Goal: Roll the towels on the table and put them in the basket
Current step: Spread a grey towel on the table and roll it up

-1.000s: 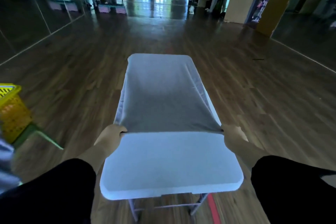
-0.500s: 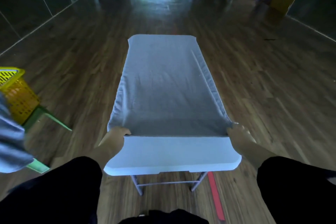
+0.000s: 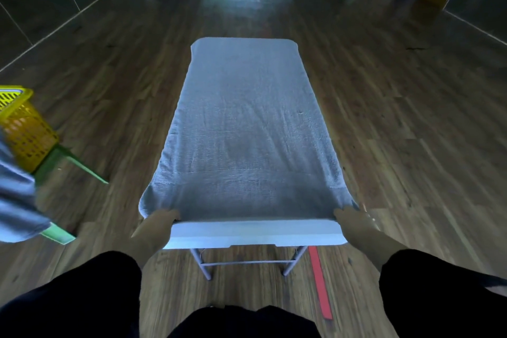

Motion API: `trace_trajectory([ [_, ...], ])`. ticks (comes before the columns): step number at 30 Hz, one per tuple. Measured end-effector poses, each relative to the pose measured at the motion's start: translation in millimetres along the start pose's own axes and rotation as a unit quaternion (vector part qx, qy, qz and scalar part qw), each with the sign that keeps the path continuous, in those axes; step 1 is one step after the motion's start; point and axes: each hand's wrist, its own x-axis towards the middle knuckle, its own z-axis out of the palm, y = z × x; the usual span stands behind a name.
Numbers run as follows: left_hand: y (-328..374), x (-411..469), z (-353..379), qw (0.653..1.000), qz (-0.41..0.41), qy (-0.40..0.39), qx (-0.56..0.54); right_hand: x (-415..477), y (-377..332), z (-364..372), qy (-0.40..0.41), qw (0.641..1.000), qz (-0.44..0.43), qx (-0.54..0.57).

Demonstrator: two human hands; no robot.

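Head view. A long, pale grey-blue terry towel point(image 3: 247, 132) lay spread flat along a narrow white plastic folding table point(image 3: 255, 237), covering nearly the whole top. Only a bare strip of tabletop showed at the near end. The towel's long edges hung slightly over both sides of the table. The cloth was smooth, with faint creases across the middle.

The left hand point(image 3: 159, 223) was at the near-left corner of the towel, fingers curled over the hem and gripping it. The fingertips were hidden by the cloth. The right hand point(image 3: 354, 221) was at the near-right corner, gripping the hem in the same manner. Both hands sat just outside the table's long edges, level with one another. The near hem was drawn straight between them. Both forearms wore black sleeves point(image 3: 68, 296).

A yellow perforated plastic basket point(image 3: 24, 132) stood well to the left of the table, raised on a green stand point(image 3: 71, 159). It was cut off by the frame edge, and its contents could not be seen. A blurred grey-blue cloth point(image 3: 16, 200) hung at the left edge, in front of the basket; what it was could not be told.

The table stood on grey metal legs point(image 3: 203, 266) on a dark wood-plank floor point(image 3: 411, 145). A red strip point(image 3: 319, 282) lay on the floor beside the near-right leg.
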Motion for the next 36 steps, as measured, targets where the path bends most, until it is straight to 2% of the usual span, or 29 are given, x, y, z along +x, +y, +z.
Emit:
trace_trajectory([
  [4,4,-11,4,0.997,0.025,-0.04,0.059,-1,0,22,0.024,0.999,-0.032,-0.005],
  [7,-6,-18,6,0.996,0.013,-0.05,0.076,3,4,43,0.035,0.997,-0.034,0.056],
  [11,-28,-22,15,0.995,0.024,-0.011,0.096,-5,7,47,0.019,0.992,-0.011,0.126],
  [15,-15,-34,-5,0.998,0.019,0.026,0.054,-21,-24,10,-0.031,0.997,0.047,0.043],
  [17,-12,-34,-10,0.999,0.024,0.03,0.034,-26,-55,-12,-0.017,0.999,0.017,0.047],
  [19,-13,-33,-13,0.998,0.042,0.043,0.026,-29,-89,-28,-0.009,0.995,-0.056,0.085],
  [21,-21,-29,-16,0.993,0.072,0.085,0.029,-31,-119,-33,-0.041,0.986,-0.103,0.126],
  [23,-34,-25,-22,0.988,0.097,0.113,0.03,-32,-138,-33,-0.073,0.98,-0.1,0.156],
  [28,-76,-20,-26,0.991,0.1,0.064,0.056,-25,-146,-30,-0.079,0.98,-0.077,0.164],
  [33,-69,-37,-14,0.999,0.009,-0.05,0.014,-25,-142,-29,-0.037,0.985,-0.07,0.153],
  [36,-45,-40,-12,0.999,0.0,-0.021,0.05,-26,-141,-23,0.002,0.99,-0.056,0.126],
])
